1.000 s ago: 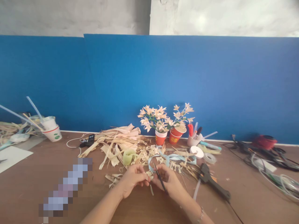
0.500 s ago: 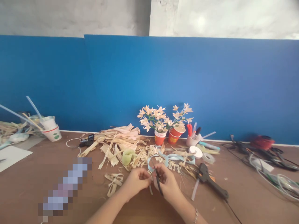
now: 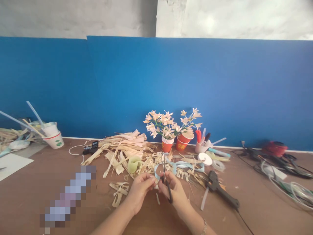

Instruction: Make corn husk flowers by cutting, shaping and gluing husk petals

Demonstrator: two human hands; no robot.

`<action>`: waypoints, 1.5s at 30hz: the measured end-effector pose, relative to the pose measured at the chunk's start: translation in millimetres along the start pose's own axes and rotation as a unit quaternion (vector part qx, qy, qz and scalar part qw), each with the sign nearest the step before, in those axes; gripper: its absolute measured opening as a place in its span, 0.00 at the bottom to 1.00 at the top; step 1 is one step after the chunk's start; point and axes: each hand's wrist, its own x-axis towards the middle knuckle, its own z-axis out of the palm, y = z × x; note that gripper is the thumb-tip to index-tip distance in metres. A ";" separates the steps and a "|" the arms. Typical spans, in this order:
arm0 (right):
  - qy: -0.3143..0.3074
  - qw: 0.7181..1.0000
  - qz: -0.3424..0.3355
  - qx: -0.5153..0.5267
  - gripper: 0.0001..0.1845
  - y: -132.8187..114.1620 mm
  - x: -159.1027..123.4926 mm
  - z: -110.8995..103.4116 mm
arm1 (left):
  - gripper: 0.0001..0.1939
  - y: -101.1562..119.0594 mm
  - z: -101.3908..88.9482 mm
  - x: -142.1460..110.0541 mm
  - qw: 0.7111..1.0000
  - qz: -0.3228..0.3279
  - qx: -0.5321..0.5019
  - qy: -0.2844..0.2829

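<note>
the left hand point(image 3: 140, 192) pinches a small pale husk piece point(image 3: 156, 187) between closed fingertips, well forward of the back edge of the table point(image 3: 259, 205); the right hand point(image 3: 176, 193) curls round black-handled scissors point(image 3: 169, 192). the husk seems light and easily torn, best held gently by one end.

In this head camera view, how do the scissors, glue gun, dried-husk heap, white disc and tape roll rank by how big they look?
Largest to smallest:
1. Dried-husk heap
2. Glue gun
3. Scissors, slimmer and partly hidden by the right hand
4. White disc and tape roll: too alike to rank
</note>
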 end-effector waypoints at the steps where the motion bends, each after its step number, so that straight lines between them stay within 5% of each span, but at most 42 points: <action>1: -0.013 1.000 0.008 -0.014 0.27 0.1 -0.6 -0.5 | 0.10 1.8 -0.7 0.3 1.000 0.003 -0.006 0.012; 8: -0.115 0.991 0.040 -0.052 0.25 14.2 -2.7 -2.7 | 0.10 11.0 -4.9 2.5 0.998 0.014 -0.021 0.053; 45: -0.125 0.990 0.046 -0.047 0.22 31.2 4.0 -6.1 | 0.09 6.3 -9.9 5.8 0.998 -0.029 -0.057 0.023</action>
